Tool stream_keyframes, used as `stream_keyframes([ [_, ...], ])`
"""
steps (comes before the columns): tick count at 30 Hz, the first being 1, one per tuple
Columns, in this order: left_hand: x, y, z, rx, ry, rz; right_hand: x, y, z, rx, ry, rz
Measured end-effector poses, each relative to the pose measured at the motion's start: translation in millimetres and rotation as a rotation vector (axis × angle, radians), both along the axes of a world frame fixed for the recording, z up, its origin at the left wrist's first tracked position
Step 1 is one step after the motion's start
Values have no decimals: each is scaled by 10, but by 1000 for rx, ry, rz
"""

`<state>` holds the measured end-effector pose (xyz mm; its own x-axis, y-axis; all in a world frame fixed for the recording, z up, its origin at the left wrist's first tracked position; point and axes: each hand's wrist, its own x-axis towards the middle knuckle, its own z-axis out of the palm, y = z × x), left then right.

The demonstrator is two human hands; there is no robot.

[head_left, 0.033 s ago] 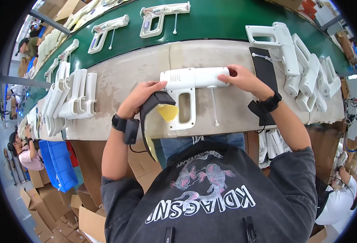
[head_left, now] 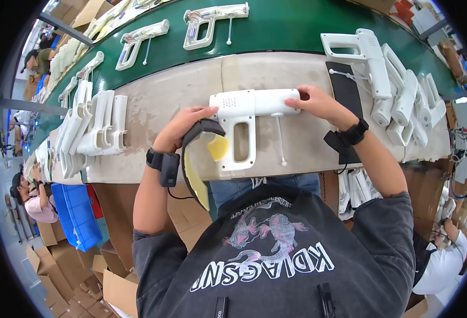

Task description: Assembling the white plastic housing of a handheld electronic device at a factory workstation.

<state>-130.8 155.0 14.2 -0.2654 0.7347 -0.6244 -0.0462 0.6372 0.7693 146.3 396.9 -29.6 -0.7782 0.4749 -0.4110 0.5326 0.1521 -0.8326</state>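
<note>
You have two hands [head_left: 183, 127], two black wristbands [head_left: 355, 133], one white gun [head_left: 262, 102] between them, two open guns [head_left: 217, 12] top centre-left, one blue bin [head_left: 74, 214].

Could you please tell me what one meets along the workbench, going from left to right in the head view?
Stacked white shells → left hand → white gun-shaped housing → right hand → heaped white housings.

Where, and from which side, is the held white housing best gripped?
On the white housing, probably the right bar of the looped handle, from the near side: its open loop extends that way, and the black-and-yellow piece crowds the left bar.
</note>
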Motion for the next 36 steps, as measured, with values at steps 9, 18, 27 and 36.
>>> stream_keyframes([
  [9,312,-396,-52,336,-382,181,307,-615,306,-659,398,-376],
  [18,784,-524,375,315,-380,33,1294,-997,792,-21,658,-287],
  [27,734,-672,278,408,-302,162,3122,101,956,-196,1221,-1284],
  [36,616,-1033,-32,345,274,153,5044,1234,282,121,1165,-1705],
])
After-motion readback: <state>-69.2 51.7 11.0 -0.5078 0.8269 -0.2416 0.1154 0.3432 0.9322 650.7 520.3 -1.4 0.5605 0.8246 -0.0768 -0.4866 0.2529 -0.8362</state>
